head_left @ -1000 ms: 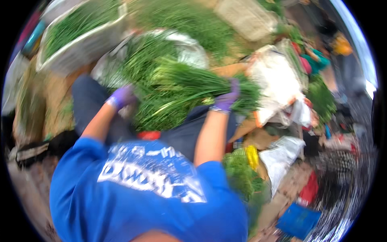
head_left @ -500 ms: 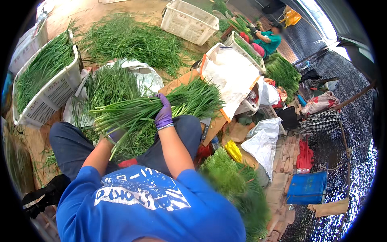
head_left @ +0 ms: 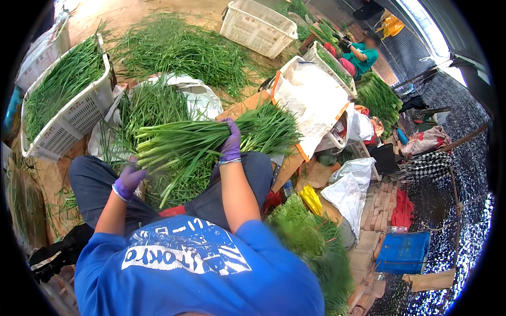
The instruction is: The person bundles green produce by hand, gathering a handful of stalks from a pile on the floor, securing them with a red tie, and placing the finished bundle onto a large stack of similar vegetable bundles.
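A long bunch of green garlic chives lies across my lap, pale stem ends to the left and leafy tips to the right. My right hand, in a purple glove, is closed around its middle. Just below the stem ends is my left hand, gloved alike, with thumb and fingers apart and nothing visible in them. Loose chives spread under the bunch between my legs. Beyond the bunch, a heap of chives rests on a white sack.
A white crate full of chives stands at the left, another crate at the back. More chives lie on the ground and by my right side. A white sheet covers something at centre right. A co-worker sits farther back.
My left hand has come out from under the stem ends, down and to the left. My right hand still grips the bunch. The whole view has shifted slightly.
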Demonstrator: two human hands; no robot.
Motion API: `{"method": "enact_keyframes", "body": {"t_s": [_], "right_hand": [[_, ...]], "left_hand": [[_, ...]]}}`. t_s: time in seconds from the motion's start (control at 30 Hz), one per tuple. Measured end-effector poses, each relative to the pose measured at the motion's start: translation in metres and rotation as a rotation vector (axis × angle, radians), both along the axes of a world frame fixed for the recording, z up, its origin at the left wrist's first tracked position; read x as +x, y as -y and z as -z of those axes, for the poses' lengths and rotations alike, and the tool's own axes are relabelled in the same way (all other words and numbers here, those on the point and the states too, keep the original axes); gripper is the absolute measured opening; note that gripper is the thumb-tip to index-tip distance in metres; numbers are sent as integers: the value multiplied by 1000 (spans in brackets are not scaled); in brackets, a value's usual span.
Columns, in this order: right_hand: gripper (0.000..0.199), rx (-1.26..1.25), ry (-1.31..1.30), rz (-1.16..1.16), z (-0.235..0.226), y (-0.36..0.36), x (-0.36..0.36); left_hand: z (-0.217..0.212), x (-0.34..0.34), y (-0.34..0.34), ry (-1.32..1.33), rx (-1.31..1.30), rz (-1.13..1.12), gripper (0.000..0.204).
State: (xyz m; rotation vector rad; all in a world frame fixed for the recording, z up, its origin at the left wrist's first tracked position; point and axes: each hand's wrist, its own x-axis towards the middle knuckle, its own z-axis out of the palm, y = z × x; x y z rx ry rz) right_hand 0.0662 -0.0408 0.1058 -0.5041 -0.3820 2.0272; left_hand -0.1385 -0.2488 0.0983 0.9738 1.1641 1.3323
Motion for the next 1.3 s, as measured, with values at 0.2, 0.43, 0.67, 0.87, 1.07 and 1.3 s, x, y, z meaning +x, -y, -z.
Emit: {"method": "enact_keyframes", "body": {"t_s": [0.2,0.43,0.67,0.87,1.07,1.3], "right_hand": [[10,-115,26,51,9,-6,-2],[15,-69,59,118,-9,-7,12],[18,68,315,115,-19,-13,22],[25,-155,191,104,-14,-27,40],[21,-162,253,135,-7,-31,32],[22,-46,270,61,16,-30,22]], "left_hand": [[-34,3,6,312,693,-137,7],[-98,22,17,784,580,-151,25],[-144,-24,37,1209,876,22,36],[-169,-92,80,932,1021,-246,16],[-82,-71,37,323,278,-758,30],[-38,31,-30,907,-206,-296,39]]}}
